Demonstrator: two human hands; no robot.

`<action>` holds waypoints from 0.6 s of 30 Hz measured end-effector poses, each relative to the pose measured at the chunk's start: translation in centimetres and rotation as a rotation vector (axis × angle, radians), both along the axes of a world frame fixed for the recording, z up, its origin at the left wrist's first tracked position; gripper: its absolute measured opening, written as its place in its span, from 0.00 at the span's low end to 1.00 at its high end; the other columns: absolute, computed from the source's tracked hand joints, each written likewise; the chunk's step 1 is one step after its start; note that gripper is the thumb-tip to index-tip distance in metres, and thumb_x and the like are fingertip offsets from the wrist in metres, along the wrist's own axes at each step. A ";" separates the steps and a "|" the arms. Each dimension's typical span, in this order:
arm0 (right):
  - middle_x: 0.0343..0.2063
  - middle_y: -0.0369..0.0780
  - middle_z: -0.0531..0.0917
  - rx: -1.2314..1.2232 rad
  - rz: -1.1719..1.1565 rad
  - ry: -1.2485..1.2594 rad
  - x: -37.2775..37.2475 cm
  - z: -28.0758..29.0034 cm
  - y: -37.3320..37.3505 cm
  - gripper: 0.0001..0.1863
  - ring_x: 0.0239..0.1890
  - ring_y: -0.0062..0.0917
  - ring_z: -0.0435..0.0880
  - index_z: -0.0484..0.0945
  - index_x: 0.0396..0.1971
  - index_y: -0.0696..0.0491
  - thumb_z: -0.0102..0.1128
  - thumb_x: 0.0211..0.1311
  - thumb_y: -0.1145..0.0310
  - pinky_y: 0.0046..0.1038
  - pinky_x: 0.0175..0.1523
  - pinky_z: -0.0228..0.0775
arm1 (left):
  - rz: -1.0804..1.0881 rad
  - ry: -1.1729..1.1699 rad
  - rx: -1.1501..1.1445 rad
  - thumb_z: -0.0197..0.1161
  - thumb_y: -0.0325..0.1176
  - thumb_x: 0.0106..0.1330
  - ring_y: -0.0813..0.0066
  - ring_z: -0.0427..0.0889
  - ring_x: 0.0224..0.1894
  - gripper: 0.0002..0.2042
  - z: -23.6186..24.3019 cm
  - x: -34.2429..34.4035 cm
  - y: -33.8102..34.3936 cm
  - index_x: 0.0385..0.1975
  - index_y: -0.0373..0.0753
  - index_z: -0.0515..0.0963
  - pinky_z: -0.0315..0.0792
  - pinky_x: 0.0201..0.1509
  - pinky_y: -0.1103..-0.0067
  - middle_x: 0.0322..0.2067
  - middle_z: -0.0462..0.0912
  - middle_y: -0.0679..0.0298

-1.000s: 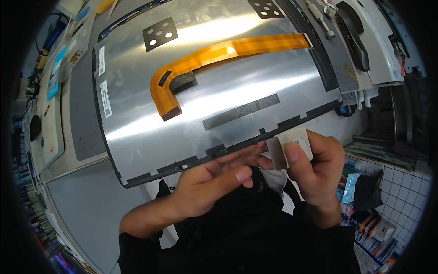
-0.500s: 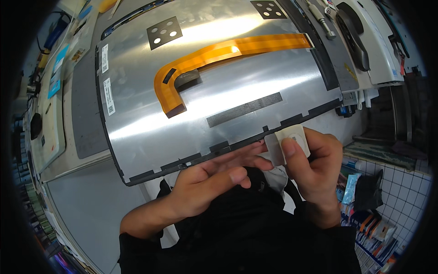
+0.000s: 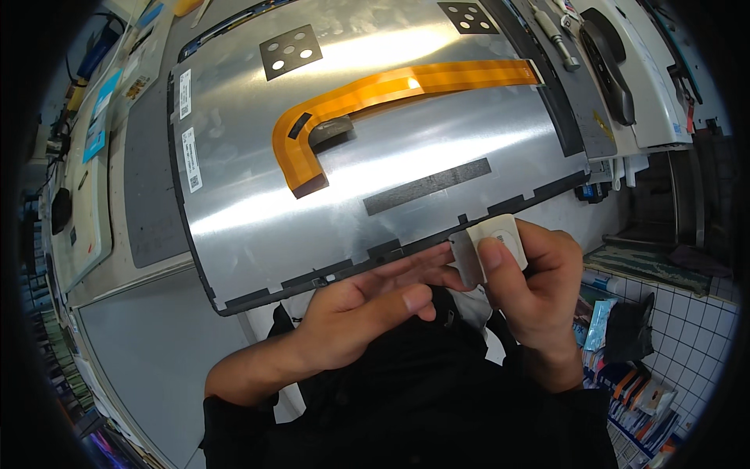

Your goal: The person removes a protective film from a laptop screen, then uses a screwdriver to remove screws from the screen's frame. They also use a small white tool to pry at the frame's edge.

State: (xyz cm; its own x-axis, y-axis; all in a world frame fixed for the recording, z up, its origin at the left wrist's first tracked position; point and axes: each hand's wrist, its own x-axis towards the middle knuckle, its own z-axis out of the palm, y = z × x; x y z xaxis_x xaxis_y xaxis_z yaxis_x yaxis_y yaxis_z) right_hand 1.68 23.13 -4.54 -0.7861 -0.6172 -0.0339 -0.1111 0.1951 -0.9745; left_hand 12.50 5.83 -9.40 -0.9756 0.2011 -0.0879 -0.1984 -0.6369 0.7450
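Spreading over a gray mat on the pale surface, a big silver panel sticks out past the edge. The right hand pinches a cream tool, its gray blade near the panel's rim. The left hand is half open, palm up, at that rim (I can't tell if it touches). Off the surface, lower right, packets sit by a white grid.
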 end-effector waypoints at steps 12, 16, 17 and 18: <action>0.11 0.34 0.77 0.033 0.001 0.041 0.1 -0.3 -0.3 0.08 0.14 0.11 0.72 0.82 0.28 0.61 0.61 0.63 0.71 0.18 0.19 0.59 | -0.001 -0.030 -0.014 0.54 0.28 0.70 0.56 0.69 0.65 0.26 0.0 0.2 -0.1 0.67 0.33 0.61 0.76 0.55 0.72 0.65 0.67 0.51; 0.11 0.34 0.76 0.070 0.032 0.046 -0.1 0.2 -0.3 0.08 0.14 0.11 0.71 0.82 0.28 0.61 0.61 0.63 0.71 0.19 0.19 0.58 | -0.012 -0.028 -0.026 0.54 0.28 0.70 0.56 0.69 0.65 0.26 0.2 0.1 -0.2 0.68 0.32 0.61 0.75 0.55 0.72 0.65 0.67 0.50; 0.11 0.34 0.76 0.067 0.024 0.046 0.0 0.1 -0.2 0.09 0.14 0.11 0.71 0.82 0.27 0.61 0.61 0.63 0.71 0.18 0.19 0.58 | -0.012 -0.035 -0.027 0.54 0.29 0.70 0.56 0.69 0.65 0.26 0.2 0.0 -0.2 0.68 0.32 0.61 0.75 0.55 0.72 0.65 0.67 0.50; 0.11 0.34 0.76 0.064 0.017 0.046 0.0 0.0 -0.1 0.09 0.14 0.11 0.71 0.82 0.27 0.61 0.61 0.63 0.71 0.18 0.19 0.58 | -0.012 -0.041 -0.027 0.54 0.29 0.70 0.56 0.69 0.65 0.26 0.2 0.0 -0.2 0.68 0.32 0.60 0.75 0.55 0.72 0.65 0.67 0.50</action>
